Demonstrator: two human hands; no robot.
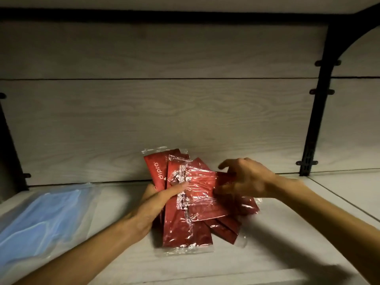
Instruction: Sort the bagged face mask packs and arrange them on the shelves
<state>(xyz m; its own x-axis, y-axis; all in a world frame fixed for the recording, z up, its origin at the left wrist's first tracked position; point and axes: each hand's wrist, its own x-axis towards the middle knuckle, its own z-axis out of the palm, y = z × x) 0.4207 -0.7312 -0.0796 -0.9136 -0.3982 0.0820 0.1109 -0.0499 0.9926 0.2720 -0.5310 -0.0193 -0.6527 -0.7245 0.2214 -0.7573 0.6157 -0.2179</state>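
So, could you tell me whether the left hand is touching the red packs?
Touching: the head view shows the left hand gripping the red packs, its thumb lying across the wrap of the front pack.
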